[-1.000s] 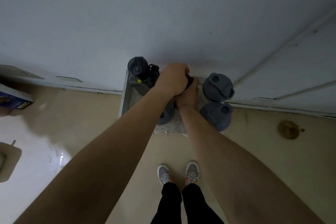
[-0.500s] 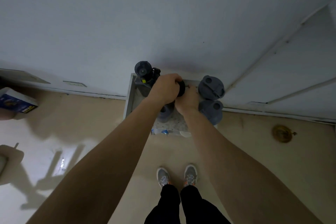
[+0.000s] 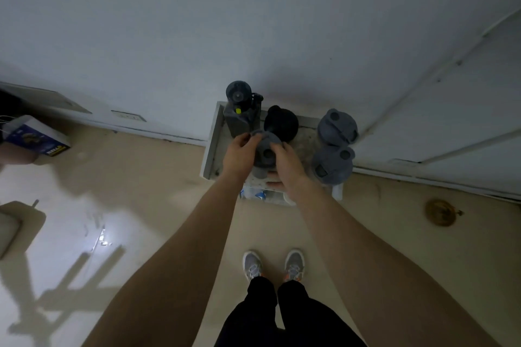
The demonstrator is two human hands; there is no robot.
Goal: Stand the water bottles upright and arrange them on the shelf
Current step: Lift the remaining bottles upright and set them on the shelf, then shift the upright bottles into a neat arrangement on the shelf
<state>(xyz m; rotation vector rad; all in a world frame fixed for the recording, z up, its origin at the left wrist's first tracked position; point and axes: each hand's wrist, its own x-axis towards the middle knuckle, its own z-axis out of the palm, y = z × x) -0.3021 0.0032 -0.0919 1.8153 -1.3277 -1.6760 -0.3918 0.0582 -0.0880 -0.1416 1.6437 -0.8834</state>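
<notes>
On the small white shelf (image 3: 212, 144) against the wall (image 3: 253, 22), seen from above, five bottles stand upright. Back left: a dark bottle (image 3: 239, 110) with a round cap and a yellow dot on its front. Just right of it, a black bottle (image 3: 281, 122) with a knob-shaped top, free of both hands. Right side: two grey bottles with wide lids — the rear grey bottle (image 3: 337, 127) near the wall, the front grey bottle (image 3: 332, 165) just in front of it, the pair close together or touching. Front centre: the middle grey bottle (image 3: 266, 151), held at the lid from both sides. Left hand (image 3: 238, 153) has its fingers curled onto the left edge of the lid; right hand (image 3: 287, 162) is clamped on the right edge, thumb on top — the hands are apart, with the lid between them. Whether the bottle base rests on the shelf is hidden by the lid and hands. Below the shelf front edge, a clear plastic bottle (image 3: 260, 194) with a blue label lies on its side on a lower level. The person's grey shoes (image 3: 273, 265) stand on the beige floor (image 3: 141, 177). A blue box (image 3: 36, 135) sits far left, a round brass-coloured floor drain (image 3: 440, 212) to the right, near a white door (image 3: 465, 121).
</notes>
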